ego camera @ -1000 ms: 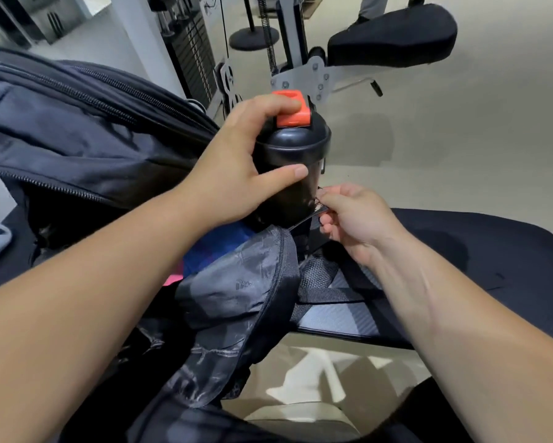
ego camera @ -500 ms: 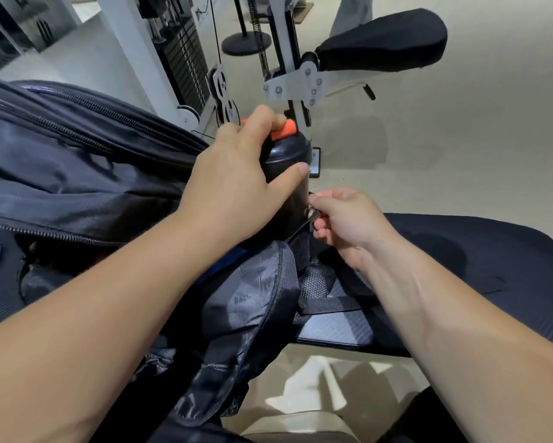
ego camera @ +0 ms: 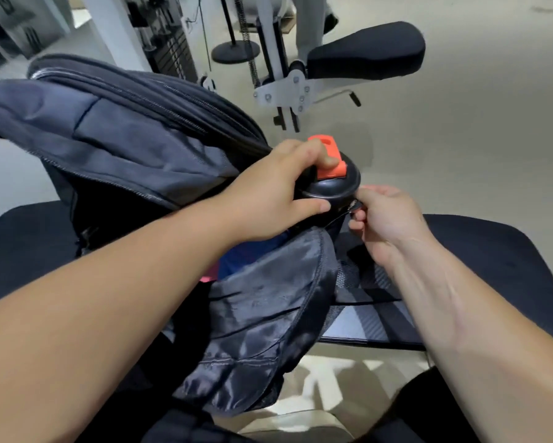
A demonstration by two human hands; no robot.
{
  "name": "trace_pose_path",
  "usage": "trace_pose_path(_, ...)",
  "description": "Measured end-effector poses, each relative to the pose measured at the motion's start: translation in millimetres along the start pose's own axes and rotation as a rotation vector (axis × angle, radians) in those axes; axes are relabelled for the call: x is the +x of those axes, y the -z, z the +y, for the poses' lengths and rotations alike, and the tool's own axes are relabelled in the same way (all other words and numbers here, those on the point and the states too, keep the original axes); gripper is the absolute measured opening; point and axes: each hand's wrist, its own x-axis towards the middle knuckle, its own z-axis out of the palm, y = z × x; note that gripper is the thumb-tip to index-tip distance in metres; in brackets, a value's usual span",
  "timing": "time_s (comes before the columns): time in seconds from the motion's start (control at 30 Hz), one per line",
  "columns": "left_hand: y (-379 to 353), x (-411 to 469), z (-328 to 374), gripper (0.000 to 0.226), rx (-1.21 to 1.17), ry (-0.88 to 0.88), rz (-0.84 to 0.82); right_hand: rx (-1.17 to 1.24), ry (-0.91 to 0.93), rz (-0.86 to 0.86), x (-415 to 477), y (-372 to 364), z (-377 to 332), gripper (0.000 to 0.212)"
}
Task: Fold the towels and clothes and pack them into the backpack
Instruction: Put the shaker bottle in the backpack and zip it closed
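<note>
The backpack [ego camera: 124, 129] lies open on the black counter [ego camera: 492, 251]. The left hand [ego camera: 268, 193] grips the lid of a black bottle [ego camera: 335, 187]: fingers [ego camera: 300, 151] curled over the top against the orange cap [ego camera: 331, 169], thumb on the lid's near side. The bottle stands upright at the right end of the backpack's opening. The right hand [ego camera: 387, 219] pinches a small dark tab [ego camera: 355, 206] just beside the bottle. Blue cloth [ego camera: 236, 260] and pink cloth [ego camera: 209, 278] lie inside the backpack, below the left wrist.
</note>
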Motion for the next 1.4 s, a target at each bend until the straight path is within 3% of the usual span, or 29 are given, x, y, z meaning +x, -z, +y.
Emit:
trace_pose_path(0.37, -57, 81, 84, 0.048, -0.018, -0.155, -0.043, 0.058, 0.123, 0.267, 2, 110, -41, 0.02)
trace_pose_path(0.53, -81, 79, 115, 0.053, 0.148, -0.156, -0.04, -0.119, 0.113, 0.339, -5, 137, -33, 0.015)
trace_pose_path(0.6, -78, 70, 122, 0.062, 0.237, -0.106, -0.071, -0.169, 0.229, 0.435, -13, 134, -38, 0.01)
trace_pose_path(0.7, -60, 40, 129, 0.07, 0.257, -0.077, -0.114, -0.343, 0.587, 0.521, -31, 115, -62, 0.007)
trace_pose_path(0.83, -23, -14, 113, 0.048, 0.163, -0.16, 0.023, -0.701, 1.044, 0.261, -63, 55, -106, 0.024)
trace_pose_path(0.97, 17, -51, 71, 0.025, 0.124, -0.091, 0.288, -1.073, 1.247, -0.151, -76, -26, -131, 0.052)
trace_pose_path(1.07, 46, -75, 38, 0.009, 0.01, 0.074, 0.452, -1.451, 1.206, -0.336, -74, -85, -138, 0.064)
trace_pose_path(1.2, 62, -95, -19, 0.019, -0.269, 0.423, 0.543, -1.713, 1.103, -0.447, -62, -128, -129, 0.066)
trace_pose_path(1.3, 58, -99, -52, 0.017, -0.509, 0.619, 0.55, -1.786, 1.132, -0.388, -61, -133, -119, 0.07)
trace_pose_path(1.4, 44, -98, -70, 0.013, -0.629, 0.732, 0.419, -1.803, 1.11, -0.383, -65, -134, -113, 0.068)
